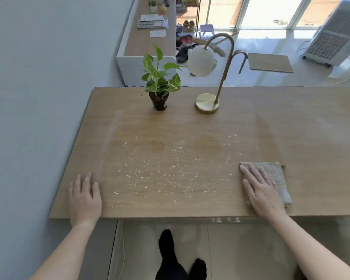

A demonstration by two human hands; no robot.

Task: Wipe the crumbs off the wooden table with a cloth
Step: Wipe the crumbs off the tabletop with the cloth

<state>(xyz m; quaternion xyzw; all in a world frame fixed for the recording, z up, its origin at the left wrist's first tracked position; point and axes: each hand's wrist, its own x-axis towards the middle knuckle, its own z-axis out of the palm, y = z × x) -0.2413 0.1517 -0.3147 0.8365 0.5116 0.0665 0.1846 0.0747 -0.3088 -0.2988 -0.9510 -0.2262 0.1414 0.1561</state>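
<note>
From the head camera we looked down on the table [303,126], its near edge running across the lower part of the view. The crumbs [160,174] lay as pale flecks scattered over the middle of the top, thickest toward the near edge and thinning out toward the far side. Among them we saw two darker round stains [158,146], side by side. The cloth [280,175], grey-brown and folded, lay flat on the table just right of the crumbs, close to the near edge. The right hand [261,190] rested palm down on its left half, fingers straight and slightly spread, fingertips reaching the cloth's far left corner; it pinched nothing. The left hand [85,197] lay flat on the bare wood at the near left corner, fingers straight and close together, thumb out toward the crumbs, well apart from the cloth and holding nothing. At the far edge a plant [160,75] stood upright in a dark pot [159,103], and to its right a lamp [200,60] with a round brass base, a curved stem and a white globe shade hanging over the far edge. Below the near edge we saw two feet [170,257] in black socks on a pale floor. Beyond the table were a sideboard [148,45] with papers, a mat [270,62] and a white cooler [335,37] by bright windows.
</note>
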